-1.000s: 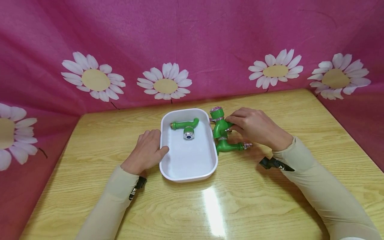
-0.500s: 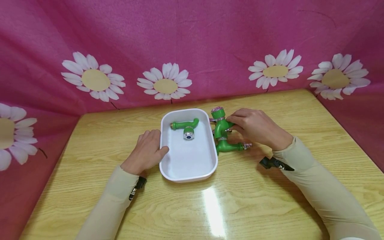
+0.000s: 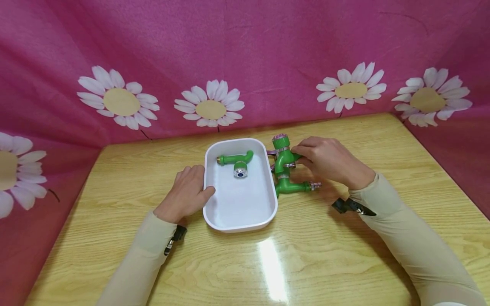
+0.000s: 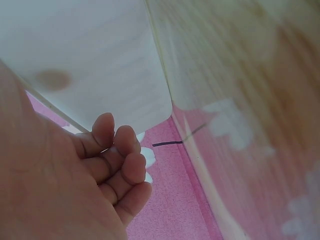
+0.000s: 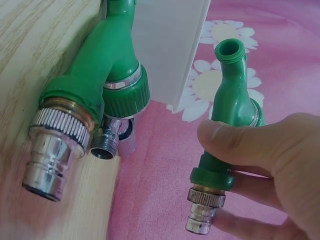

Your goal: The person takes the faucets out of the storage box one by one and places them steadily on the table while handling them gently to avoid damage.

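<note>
My right hand (image 3: 329, 161) pinches a green tap (image 3: 283, 159) between thumb and fingers, just right of the white tray (image 3: 242, 227). In the right wrist view, the held tap (image 5: 231, 102) has a silver hose connector on one end and an open threaded end up top. Another green tap (image 3: 292, 187) lies on the table just in front of it, with a similar connector. At the tray's left side, my left hand (image 3: 185, 191) holds the rim, thumb hooked over it and fingers outside. A green tap (image 3: 234, 159) with a silver knob lies inside the tray.
Small metal fittings (image 5: 107, 142) lie beside the tray, partly hidden by the taps. The wooden table (image 3: 325, 255) meets a pink flowered cloth (image 3: 268, 63) at its back and sides.
My right hand has shifted the held tap slightly to the right, away from the tray, uncovering more of the metal fittings behind it. The left hand and tray have stayed put.
</note>
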### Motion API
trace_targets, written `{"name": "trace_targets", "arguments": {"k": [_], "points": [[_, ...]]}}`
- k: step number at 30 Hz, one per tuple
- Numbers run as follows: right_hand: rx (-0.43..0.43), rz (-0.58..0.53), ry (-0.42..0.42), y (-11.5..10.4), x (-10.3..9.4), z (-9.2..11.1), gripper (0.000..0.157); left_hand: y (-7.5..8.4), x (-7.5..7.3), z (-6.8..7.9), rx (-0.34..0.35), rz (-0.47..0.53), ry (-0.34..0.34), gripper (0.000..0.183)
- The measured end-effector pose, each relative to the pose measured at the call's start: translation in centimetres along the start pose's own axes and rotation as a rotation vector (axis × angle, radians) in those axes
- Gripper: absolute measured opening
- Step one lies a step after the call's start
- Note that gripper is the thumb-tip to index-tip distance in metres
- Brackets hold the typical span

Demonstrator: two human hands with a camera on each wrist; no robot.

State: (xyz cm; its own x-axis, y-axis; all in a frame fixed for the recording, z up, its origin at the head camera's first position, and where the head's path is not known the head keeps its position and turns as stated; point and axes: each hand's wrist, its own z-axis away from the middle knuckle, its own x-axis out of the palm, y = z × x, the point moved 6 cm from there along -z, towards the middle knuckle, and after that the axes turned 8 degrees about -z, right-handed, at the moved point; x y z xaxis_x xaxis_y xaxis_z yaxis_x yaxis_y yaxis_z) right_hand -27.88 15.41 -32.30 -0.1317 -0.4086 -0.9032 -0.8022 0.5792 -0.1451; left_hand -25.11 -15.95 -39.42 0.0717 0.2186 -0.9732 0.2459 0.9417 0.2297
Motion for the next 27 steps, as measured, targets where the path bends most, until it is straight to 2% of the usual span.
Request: {"name": "trace_targets", "arguments": {"k": [12,27], "points": [[0.058,-0.006,-0.036,0.8,0.2,0.2,0.026,0.0,0.0,0.0,0.002,0.001,0.001,0.039],[0.089,-0.009,-0.058,1.7,0.6,0.2,0.028,-0.1,0.0,0.0,0.005,0.008,0.001,0.038]]}}
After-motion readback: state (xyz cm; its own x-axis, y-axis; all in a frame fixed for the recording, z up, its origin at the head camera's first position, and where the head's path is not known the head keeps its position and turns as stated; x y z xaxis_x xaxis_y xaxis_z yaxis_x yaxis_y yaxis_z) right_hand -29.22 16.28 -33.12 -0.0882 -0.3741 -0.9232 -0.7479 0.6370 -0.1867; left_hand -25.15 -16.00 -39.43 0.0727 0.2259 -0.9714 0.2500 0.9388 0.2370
